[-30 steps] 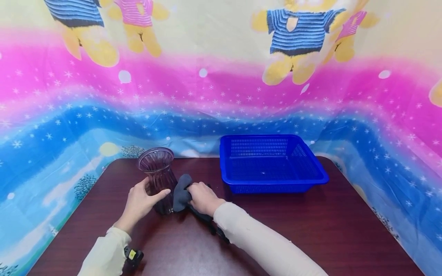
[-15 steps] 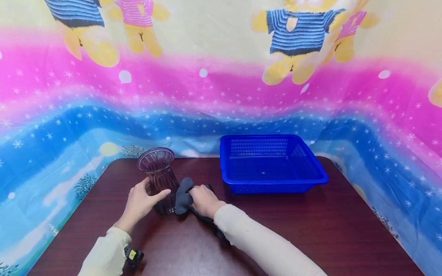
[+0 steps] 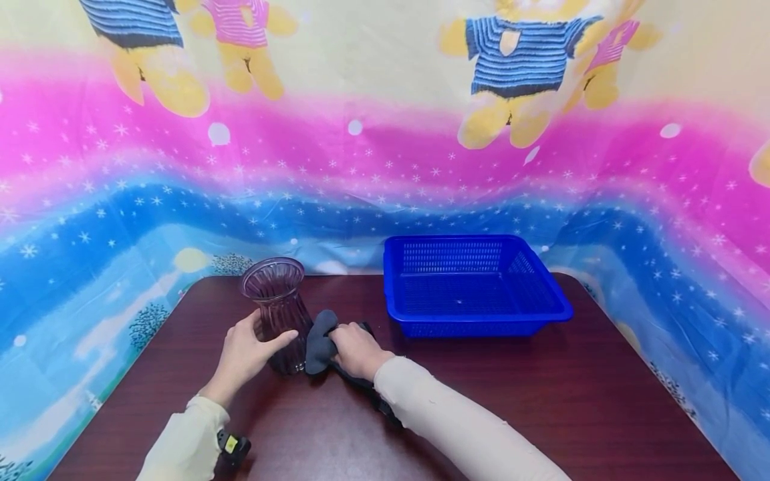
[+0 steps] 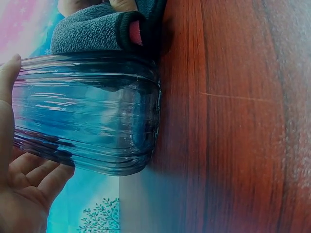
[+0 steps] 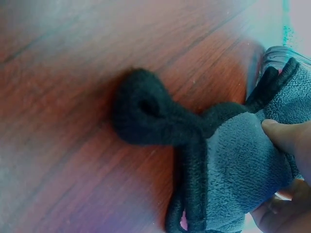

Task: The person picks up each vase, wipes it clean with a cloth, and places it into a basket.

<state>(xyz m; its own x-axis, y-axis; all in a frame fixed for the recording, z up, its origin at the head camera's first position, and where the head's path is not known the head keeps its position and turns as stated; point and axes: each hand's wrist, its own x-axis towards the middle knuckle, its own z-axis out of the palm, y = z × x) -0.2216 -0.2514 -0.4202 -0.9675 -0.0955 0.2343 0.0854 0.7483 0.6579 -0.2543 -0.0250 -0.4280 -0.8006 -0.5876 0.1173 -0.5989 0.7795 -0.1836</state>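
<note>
Cream fabric comes nearest: the left sleeve (image 3: 183, 437) and the right sleeve (image 3: 463, 414) both slant toward the vase (image 3: 279, 314), one from its near left, the other from its near right. Strapped at the left cuff, nearer than the vase, is a small black device (image 3: 232, 446) with a yellow patch. Dark reddish-brown wood grain marks the table (image 3: 325, 434), which spreads out on every side of the vase.

Left of the vase, the left hand (image 3: 240, 354) grips its body, thumb across the near side and fingers around the left side. Just right of the vase, the right hand (image 3: 359, 349) pinches a bunched grey cloth (image 3: 321, 344), thumb pressed into the pile. The cloth is thick and fuzzy, edged in black binding, with a bit of pink showing at a fold; it touches the vase's right side low on the body, and a loose length of it trails back toward the person.

Purple-tinted, ribbed and see-through, the vase stands upright on the table, its mouth flared above the gripping fingers. Farther off and well to the right of the vase sits a blue plastic basket (image 3: 481, 327) with slotted walls. Behind the vase hangs a backdrop (image 3: 361, 160) printed with teddy bears, snowflakes and bands of pink and blue.
</note>
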